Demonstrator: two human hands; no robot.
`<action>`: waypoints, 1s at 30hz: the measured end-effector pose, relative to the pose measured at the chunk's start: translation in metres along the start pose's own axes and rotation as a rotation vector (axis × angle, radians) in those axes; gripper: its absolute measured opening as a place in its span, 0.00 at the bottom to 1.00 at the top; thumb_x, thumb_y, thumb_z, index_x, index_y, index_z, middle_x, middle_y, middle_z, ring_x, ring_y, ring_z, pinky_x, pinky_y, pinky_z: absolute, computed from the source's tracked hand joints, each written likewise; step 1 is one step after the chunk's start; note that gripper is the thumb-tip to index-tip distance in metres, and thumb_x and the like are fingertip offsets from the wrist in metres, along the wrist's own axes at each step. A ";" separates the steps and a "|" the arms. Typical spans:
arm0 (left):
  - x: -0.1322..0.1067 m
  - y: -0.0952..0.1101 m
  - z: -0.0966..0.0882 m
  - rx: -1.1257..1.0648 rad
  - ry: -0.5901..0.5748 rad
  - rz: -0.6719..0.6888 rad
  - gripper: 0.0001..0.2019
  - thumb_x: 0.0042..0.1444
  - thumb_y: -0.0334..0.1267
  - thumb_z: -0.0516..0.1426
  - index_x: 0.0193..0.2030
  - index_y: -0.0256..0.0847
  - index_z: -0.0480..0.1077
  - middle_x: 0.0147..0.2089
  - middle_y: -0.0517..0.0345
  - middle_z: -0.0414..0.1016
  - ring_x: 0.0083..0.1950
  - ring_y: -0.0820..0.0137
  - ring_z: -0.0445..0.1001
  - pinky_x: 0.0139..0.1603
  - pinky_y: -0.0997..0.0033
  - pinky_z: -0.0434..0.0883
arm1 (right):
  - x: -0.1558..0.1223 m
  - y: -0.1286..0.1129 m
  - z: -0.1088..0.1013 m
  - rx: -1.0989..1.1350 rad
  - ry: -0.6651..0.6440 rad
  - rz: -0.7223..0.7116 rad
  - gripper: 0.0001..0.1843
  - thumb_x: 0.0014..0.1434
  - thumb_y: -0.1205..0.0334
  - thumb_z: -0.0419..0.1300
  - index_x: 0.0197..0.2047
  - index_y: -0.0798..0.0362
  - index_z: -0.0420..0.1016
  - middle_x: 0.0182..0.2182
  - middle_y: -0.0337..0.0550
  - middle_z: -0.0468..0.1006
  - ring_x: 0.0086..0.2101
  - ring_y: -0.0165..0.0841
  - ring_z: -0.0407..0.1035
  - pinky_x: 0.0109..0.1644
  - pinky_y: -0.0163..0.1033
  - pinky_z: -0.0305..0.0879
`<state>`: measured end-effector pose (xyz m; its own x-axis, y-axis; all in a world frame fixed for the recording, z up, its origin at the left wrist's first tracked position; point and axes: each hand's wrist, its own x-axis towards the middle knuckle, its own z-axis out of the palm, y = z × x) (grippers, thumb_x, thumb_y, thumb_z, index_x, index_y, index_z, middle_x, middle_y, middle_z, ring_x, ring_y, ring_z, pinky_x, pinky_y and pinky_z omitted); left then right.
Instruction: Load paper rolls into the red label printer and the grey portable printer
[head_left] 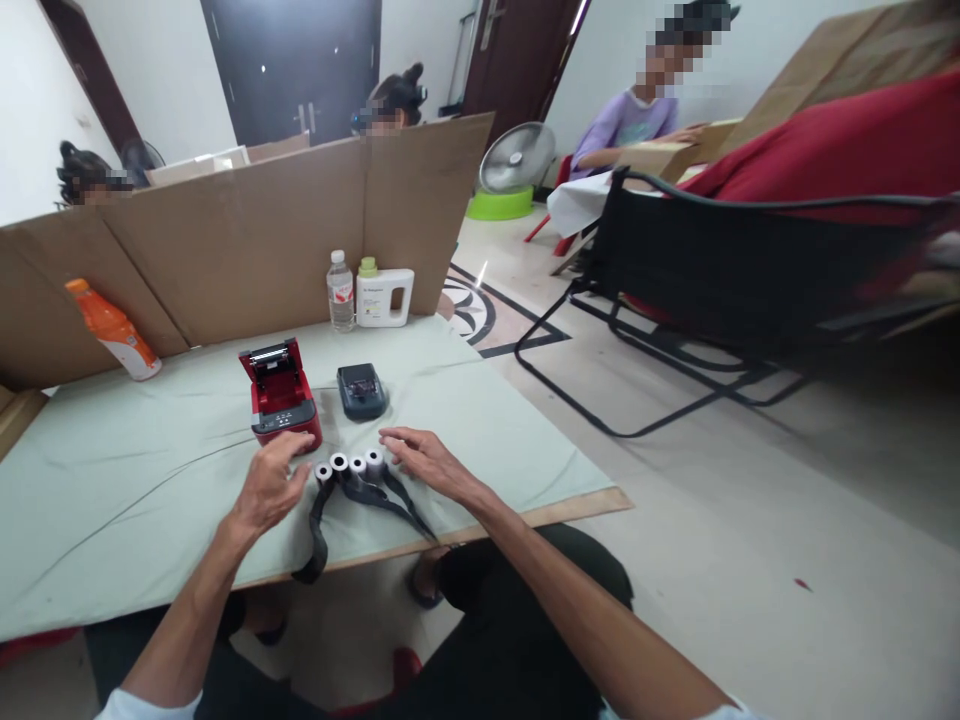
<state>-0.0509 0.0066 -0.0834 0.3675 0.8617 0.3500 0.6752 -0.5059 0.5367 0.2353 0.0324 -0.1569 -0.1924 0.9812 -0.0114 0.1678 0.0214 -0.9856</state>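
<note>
Paper rolls [356,467], four white ones with dark hollow cores, stood side by side in a short row near the front edge of the table [187,530], between the left hand [271,482] and the right hand [426,460]. Dark strips [320,525] trailed from the row toward that edge, and the leftmost strip hung over it.

The left hand was just left of the row, its fingers open and loosely curved, the thumb spread apart from them on the side of the rolls. Its fingertips were in front of the lower part of a red printer [287,415]; whether they touched it could not be told. The right hand came in from the other side, fingers open and extended, the tips just beside the rightmost roll; contact there could not be made out either.

The red printer had its lid [271,358] raised. To its right lay a smaller dark printer [361,392]. Farther back, a water bottle [341,297] and a white jug [382,302] stood next to each other before a cardboard screen [262,230], and an orange bottle [112,328] stood near the screen's left part. Off to the right were a black folding chair [690,260] and a fan [516,160] on a green base [500,206].
</note>
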 end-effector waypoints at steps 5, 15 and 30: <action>0.013 -0.032 -0.039 0.259 0.195 -0.039 0.19 0.59 0.40 0.63 0.57 0.44 0.76 0.61 0.44 0.75 0.62 0.52 0.74 0.64 0.45 0.75 | 0.021 0.003 0.000 -0.020 0.043 -0.055 0.28 0.60 0.43 0.62 0.52 0.57 0.83 0.36 0.48 0.83 0.34 0.37 0.76 0.34 0.38 0.72; 0.028 -0.076 -0.034 0.241 -0.080 -0.160 0.26 0.58 0.46 0.65 0.61 0.44 0.69 0.62 0.47 0.73 0.61 0.54 0.74 0.63 0.51 0.74 | 0.033 -0.026 0.019 -0.175 -0.069 -0.290 0.21 0.65 0.50 0.60 0.52 0.55 0.84 0.48 0.51 0.85 0.44 0.39 0.78 0.47 0.43 0.73; 0.002 0.003 0.011 0.061 -0.247 0.143 0.20 0.58 0.27 0.58 0.57 0.42 0.75 0.53 0.49 0.82 0.53 0.59 0.81 0.55 0.60 0.77 | 0.007 -0.048 0.041 -0.650 -0.271 -0.558 0.14 0.65 0.63 0.65 0.53 0.53 0.80 0.47 0.51 0.82 0.48 0.42 0.74 0.55 0.46 0.69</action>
<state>-0.0413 0.0069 -0.0891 0.6011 0.7690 0.2176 0.6400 -0.6262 0.4453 0.1864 0.0306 -0.1168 -0.6179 0.7182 0.3200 0.4797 0.6669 -0.5702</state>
